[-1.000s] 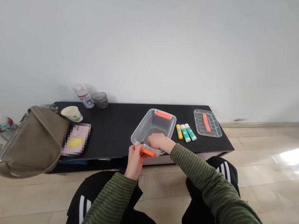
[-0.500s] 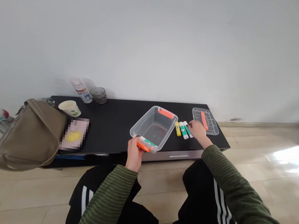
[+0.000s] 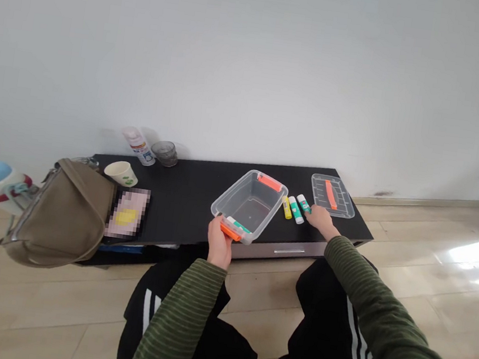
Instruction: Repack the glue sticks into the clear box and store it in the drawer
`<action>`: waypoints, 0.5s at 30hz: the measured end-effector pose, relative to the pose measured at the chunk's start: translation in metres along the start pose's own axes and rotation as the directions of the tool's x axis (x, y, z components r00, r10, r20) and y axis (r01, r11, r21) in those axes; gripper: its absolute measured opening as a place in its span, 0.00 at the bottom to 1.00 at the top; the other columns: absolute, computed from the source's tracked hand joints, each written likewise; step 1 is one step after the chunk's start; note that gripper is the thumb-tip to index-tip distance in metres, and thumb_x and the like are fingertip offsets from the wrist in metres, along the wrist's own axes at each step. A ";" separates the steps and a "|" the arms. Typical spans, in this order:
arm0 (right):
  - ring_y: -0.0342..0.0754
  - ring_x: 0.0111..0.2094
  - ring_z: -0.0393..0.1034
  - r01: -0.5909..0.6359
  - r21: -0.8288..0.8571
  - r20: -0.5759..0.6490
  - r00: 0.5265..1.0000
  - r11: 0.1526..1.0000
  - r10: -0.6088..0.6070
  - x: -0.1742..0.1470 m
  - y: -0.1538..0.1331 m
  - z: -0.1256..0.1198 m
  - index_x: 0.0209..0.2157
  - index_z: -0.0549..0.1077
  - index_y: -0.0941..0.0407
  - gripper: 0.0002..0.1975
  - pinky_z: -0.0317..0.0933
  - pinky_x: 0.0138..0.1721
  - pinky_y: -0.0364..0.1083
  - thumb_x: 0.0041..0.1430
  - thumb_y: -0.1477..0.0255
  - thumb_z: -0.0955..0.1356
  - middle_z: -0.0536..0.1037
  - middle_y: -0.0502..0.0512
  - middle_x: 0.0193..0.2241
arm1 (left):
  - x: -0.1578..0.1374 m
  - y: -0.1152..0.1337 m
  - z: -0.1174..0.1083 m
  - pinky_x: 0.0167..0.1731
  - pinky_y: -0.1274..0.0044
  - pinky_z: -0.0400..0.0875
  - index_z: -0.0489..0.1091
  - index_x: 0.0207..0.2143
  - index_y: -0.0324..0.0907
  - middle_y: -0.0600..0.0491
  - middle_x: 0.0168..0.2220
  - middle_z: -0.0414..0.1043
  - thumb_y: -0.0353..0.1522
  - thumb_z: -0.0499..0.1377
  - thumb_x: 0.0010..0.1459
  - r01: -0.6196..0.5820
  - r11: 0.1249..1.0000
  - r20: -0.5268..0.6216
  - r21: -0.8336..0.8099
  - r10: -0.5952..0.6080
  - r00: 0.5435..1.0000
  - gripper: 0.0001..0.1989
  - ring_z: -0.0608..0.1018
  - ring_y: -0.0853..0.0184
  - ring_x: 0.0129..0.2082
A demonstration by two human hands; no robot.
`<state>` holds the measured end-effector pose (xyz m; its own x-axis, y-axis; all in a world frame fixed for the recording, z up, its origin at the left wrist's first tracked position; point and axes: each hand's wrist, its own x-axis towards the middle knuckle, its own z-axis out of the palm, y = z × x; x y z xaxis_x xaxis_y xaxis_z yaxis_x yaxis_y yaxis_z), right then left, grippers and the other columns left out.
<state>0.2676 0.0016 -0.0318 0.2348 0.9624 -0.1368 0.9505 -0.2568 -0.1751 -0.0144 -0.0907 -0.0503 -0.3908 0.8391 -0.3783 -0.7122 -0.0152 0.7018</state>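
My left hand [image 3: 218,244] grips the near end of a clear plastic box [image 3: 248,206] by its orange latch [image 3: 231,232]. Inside the box, against the near wall, lies a green-and-white glue stick [image 3: 238,226]. My right hand [image 3: 321,221] is closed on the lower end of another green-and-white glue stick [image 3: 303,203], whose white cap points away from me. Just left of it, a second green-and-white glue stick [image 3: 296,210] and a yellow glue stick [image 3: 287,207] lie side by side, close to the box. Beyond my right hand rests the clear lid [image 3: 344,198] with its orange handle.
Everything stands on a low black cabinet [image 3: 184,195] against a white wall. To the left are a paper cup [image 3: 121,173], a spray can [image 3: 138,146], a dark glass [image 3: 165,153], a blurred-out pink item [image 3: 128,211] and a brown bag [image 3: 65,214] at the edge.
My right hand has taken hold of the rightmost glue stick and turned it slightly, opening a gap from its neighbour. My left hand keeps its grip on the box. The view has shifted slightly.
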 end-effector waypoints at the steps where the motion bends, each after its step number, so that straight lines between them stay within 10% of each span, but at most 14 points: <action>1: 0.53 0.45 0.73 0.020 0.012 -0.019 1.000 1.000 -0.020 -0.001 -0.003 -0.004 0.48 0.74 0.64 0.18 0.65 0.45 0.49 0.68 0.63 0.65 0.77 0.68 0.44 | 0.000 0.000 0.000 0.32 0.76 0.69 0.65 0.33 0.43 0.57 0.32 0.70 0.39 0.62 0.51 -0.002 1.000 -0.004 -0.002 0.002 1.000 0.12 0.74 0.70 0.30; 6: 0.52 0.48 0.72 0.242 0.092 -0.148 0.963 0.966 -0.227 -0.018 -0.038 -0.032 0.57 0.70 0.58 0.20 0.64 0.45 0.46 0.71 0.65 0.59 0.77 0.65 0.49 | 0.000 -0.002 0.000 0.32 0.76 0.68 0.64 0.32 0.43 0.58 0.30 0.69 0.39 0.62 0.51 -0.011 1.000 -0.017 -0.004 0.011 1.000 0.11 0.74 0.70 0.29; 9: 0.52 0.49 0.71 0.554 0.101 -0.219 0.823 0.826 -0.525 -0.041 -0.077 -0.043 0.56 0.71 0.55 0.19 0.64 0.47 0.45 0.68 0.65 0.62 0.76 0.61 0.50 | 0.002 -0.003 0.001 0.32 0.77 0.68 0.64 0.32 0.43 0.58 0.30 0.69 0.39 0.62 0.51 -0.018 1.000 -0.023 -0.001 0.017 1.000 0.12 0.74 0.70 0.29; 12: 0.56 0.52 0.70 0.671 -0.027 -0.019 0.741 0.741 -0.671 -0.058 -0.119 -0.043 0.48 0.76 0.56 0.16 0.65 0.47 0.47 0.65 0.63 0.65 0.78 0.62 0.49 | 0.004 -0.004 0.000 0.33 0.77 0.68 0.65 0.33 0.43 0.57 0.31 0.70 0.39 0.62 0.50 -0.022 1.000 -0.017 -0.008 0.021 1.000 0.12 0.74 0.69 0.30; 15: 0.60 0.48 0.75 0.651 -0.138 0.222 0.755 0.746 -0.617 -0.061 -0.154 -0.030 0.44 0.79 0.59 0.16 0.67 0.44 0.50 0.62 0.63 0.66 0.80 0.67 0.45 | 0.005 -0.005 -0.001 0.34 0.77 0.68 0.66 0.34 0.43 0.57 0.32 0.71 0.40 0.62 0.50 -0.029 1.000 0.002 0.001 0.029 1.000 0.13 0.75 0.69 0.32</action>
<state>0.1132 -0.0148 0.0331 -0.4549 0.8650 -0.2119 0.8903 0.4473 -0.0852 -0.0137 -0.0872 -0.0560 -0.4100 0.8396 -0.3562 -0.6999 -0.0392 0.7132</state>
